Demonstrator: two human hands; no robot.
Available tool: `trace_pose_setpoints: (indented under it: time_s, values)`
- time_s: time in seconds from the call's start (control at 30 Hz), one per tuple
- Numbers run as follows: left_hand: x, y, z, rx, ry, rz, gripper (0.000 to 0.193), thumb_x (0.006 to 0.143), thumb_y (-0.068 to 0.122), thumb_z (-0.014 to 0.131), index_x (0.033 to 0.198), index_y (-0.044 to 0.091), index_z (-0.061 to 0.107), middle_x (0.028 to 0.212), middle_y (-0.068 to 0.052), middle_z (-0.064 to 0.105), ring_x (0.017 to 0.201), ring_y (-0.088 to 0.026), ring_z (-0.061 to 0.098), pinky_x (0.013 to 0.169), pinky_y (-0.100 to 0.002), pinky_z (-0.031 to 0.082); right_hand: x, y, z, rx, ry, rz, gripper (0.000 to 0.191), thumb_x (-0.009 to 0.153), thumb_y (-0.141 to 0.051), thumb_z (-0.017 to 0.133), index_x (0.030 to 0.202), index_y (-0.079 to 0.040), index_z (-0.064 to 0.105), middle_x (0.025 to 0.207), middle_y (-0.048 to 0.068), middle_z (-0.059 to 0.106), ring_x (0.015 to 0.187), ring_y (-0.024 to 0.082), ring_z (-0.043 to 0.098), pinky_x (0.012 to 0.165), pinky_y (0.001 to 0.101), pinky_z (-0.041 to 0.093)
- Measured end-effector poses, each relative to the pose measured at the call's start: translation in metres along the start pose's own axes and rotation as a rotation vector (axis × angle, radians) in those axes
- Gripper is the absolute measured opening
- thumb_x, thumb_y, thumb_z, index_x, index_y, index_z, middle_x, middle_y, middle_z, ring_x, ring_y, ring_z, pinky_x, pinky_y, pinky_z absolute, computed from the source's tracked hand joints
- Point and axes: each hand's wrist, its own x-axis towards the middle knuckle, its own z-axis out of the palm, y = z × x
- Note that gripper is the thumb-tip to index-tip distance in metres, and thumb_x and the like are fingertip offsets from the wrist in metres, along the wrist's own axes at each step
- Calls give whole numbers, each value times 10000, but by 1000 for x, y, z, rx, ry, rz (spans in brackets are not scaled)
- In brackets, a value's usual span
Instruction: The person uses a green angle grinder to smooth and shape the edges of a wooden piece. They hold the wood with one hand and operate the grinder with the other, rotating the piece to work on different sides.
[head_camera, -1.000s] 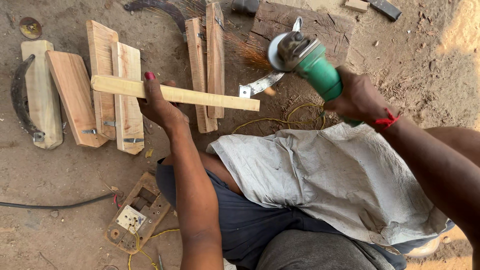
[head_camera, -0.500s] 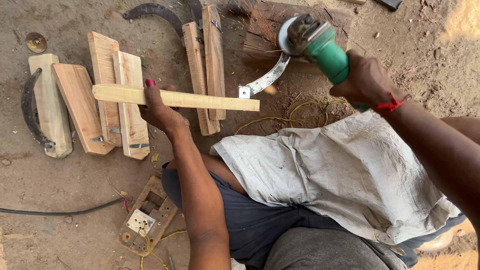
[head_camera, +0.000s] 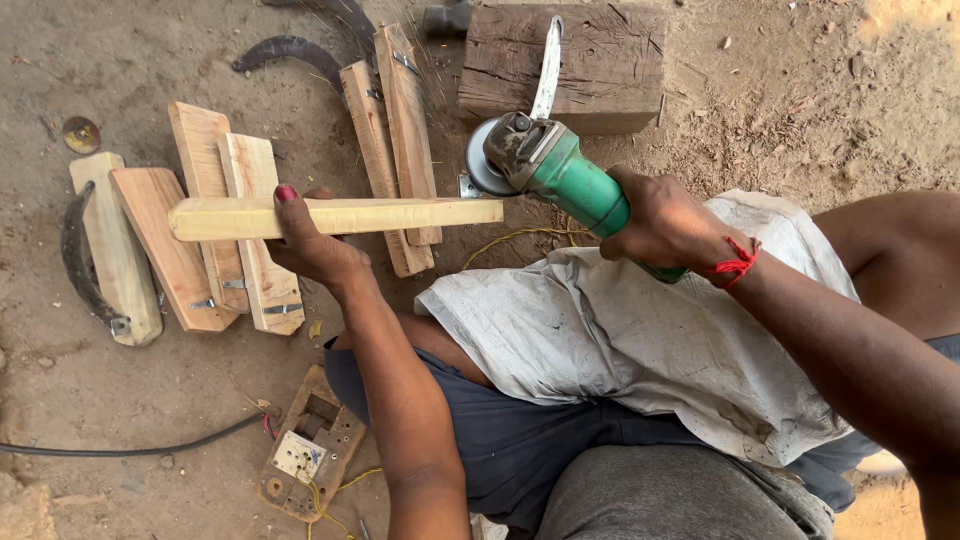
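the left hand grips a stick; the right hand grips a grinder touching its end.

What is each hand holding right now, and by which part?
The left hand grips the long pale wooden stick near its middle. The right hand holds the green angle grinder by the rear of its body.

Your left hand holds the wooden stick across the handles on the ground — the grinder, in your right hand, touches its right end.
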Motion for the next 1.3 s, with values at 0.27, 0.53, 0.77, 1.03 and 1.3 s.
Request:
trace_pose_setpoints:
  time_s: [0.27, 0.53, 0.77, 1.03, 1.3]
  values:
    - [3, 0, 2, -71, -37, 74, 562, 790, 417, 759, 1087, -40, 622, 821, -134, 653, 715, -233, 700, 620, -370, 592, 44, 35, -51, -81, 84, 101, 660, 801, -124, 776, 1409, -71, 525, 1021, 283, 715, 647, 338, 757, 536, 434, 669]
    - [-39, 3, -3, -123, -238, 310, 595, 903, 384, 683, 1303, 1, 465, 1023, -150, 621, 991, -234, 666, 916, -415, 611, 107, 43, -107, -218, 435, -365, 717, 671, -126, 910, 1299, 68, 622, 1012, 312, 691, 809, 423, 710, 705, 482, 632]
    - [-158, 24, -9, 293, -920, 1095, 428, 933, 278, 724, 1242, 69, 515, 1083, -85, 642, 865, -205, 585, 772, -379, 533, 63, 79, -99, -5, 313, -322, 680, 694, -143, 908, 1292, 53, 652, 1077, 274, 715, 879, 393, 746, 779, 474, 645]
    - [-216, 12, 8, 397, -1037, 1318, 298, 955, 199, 743, 1178, 126, 558, 1119, -35, 664, 746, -184, 499, 649, -348, 463, 59, 105, -51, -18, 104, -254, 672, 637, -129, 883, 1256, 11, 663, 1007, 222, 742, 866, 346, 754, 790, 462, 648]
    - [-235, 33, 18, 392, -969, 1215, 378, 948, 282, 760, 1168, 88, 521, 1084, -92, 659, 730, -220, 488, 645, -359, 451, 60, 94, -39, -97, 73, -340, 873, 641, -181, 846, 1441, -61, 519, 960, 197, 729, 744, 322, 743, 724, 426, 656]
